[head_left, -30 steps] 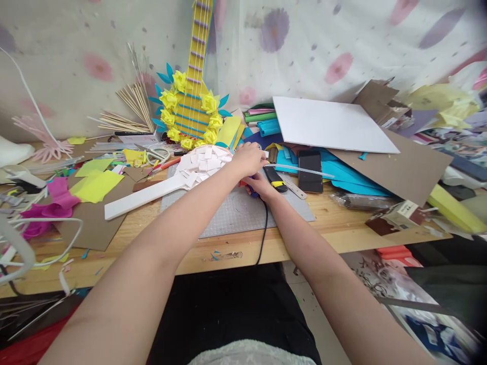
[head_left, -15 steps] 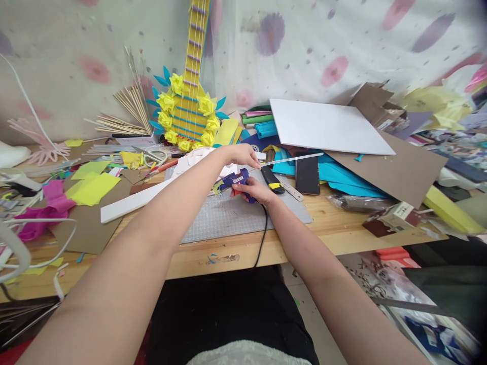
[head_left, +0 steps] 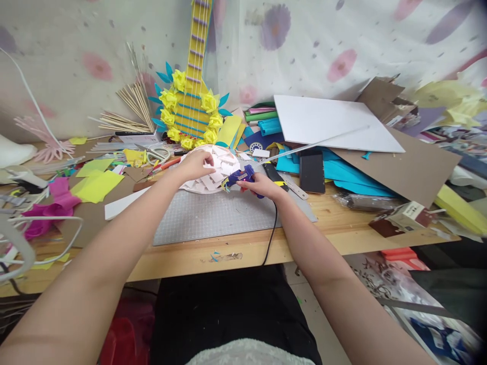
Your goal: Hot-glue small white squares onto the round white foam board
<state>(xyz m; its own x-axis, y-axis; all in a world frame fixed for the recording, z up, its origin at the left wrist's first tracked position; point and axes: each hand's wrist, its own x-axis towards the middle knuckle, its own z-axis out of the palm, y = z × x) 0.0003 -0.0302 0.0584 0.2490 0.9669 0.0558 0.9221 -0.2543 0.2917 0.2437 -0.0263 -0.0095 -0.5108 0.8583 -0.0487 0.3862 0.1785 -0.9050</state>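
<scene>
My right hand is wrapped round a blue glue gun, its nozzle pointing left. A long translucent glue stick juts from the gun's back, up and to the right. Over a round pale piece covered with overlapping white chips, my left hand hovers or rests, fingers curved with thumb and forefinger apart. I see nothing held in it; whether it touches the chips I cannot tell. The grey cutting mat lies underneath. A black-and-yellow utility knife is just behind my right hand.
Behind stands a yellow instrument-shaped craft piece with paper roses. White board, a phone and blue sheets lie to the right. Scissors, yellow scraps and a white strip lie left. The gun's black cord hangs over the table edge.
My left hand has let go of the glue stick behind the gun and moved left over the white chips. The glue gun stays in my right hand, nearly in place.
</scene>
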